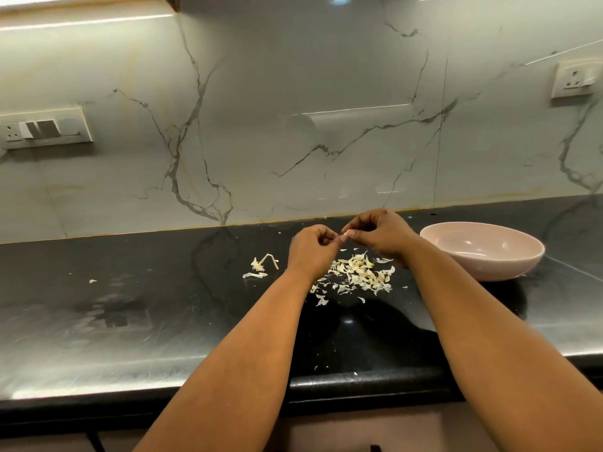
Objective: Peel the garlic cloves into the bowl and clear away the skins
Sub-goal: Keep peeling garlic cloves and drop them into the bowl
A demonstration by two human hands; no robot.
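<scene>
Both in pinching grip, left hand (311, 252) and right hand (380, 234), on one garlic clove (345, 235); skins (359, 275) at 6 o'clock, bowl (483, 251) at 3.

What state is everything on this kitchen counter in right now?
Garlic clove: pinched between both hands, above the counter.
Left hand: fingers curled, pinching the clove.
Right hand: fingers curled, pinching the clove.
Pink bowl: upright on the counter; contents hidden.
Skins: loose pile on the counter, not cleared.
Garlic stem: lying left of the pile.
</scene>
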